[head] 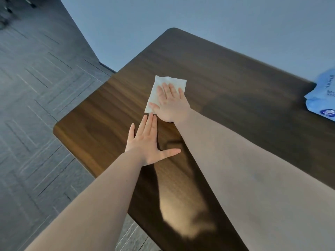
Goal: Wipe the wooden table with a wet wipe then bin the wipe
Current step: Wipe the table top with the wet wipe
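While the right hand (169, 104) pressed the wipe (164, 91) flat, the left hand (146, 144) rested beside it.
Both hands' fingers (172, 90) lay spread open on the wooden bench (226, 84).

right hand (170, 104) flat on wet wipe (164, 91), mid wooden table (226, 84); left hand (146, 144) flat beside wipe; blue wipe pack (321, 98) at table's far-right edge
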### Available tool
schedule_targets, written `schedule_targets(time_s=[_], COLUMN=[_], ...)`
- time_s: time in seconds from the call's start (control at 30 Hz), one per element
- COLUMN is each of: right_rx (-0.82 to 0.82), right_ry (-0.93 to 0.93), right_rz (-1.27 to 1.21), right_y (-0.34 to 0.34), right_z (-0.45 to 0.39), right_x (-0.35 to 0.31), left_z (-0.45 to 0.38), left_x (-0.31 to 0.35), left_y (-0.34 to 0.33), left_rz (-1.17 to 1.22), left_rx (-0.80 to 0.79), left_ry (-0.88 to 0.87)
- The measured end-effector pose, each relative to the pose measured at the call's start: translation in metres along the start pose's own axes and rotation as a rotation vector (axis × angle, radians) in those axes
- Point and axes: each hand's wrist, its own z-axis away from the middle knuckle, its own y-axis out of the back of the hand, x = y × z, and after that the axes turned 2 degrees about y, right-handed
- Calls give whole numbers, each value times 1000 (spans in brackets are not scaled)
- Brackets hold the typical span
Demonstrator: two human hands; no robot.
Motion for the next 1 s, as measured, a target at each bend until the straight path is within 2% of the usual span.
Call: schedule_targets(time_s=[0.3,0.5,0.63,0.77,1.0], right_rx=[-40,-32,-34,-24,-31], right_ry=[14,-71,-163,-291,-561], right_rz=[-4,-25,-22,-56,-143], right_y=[2,-7,-13,-19,-27], right_z=[2,39,84,150,286], right_x=[-13,-2,26,64,151], left_z=[3,4,17,35,62], left_x=[-3,-3,5,34,137], left_y=[1,1,-4,-14,-29], left_rz=[48,9,-62,-89,-127], left_rx=[8,-16,32,42,17], left_ry=[-37,-27,-64,-179,-423])
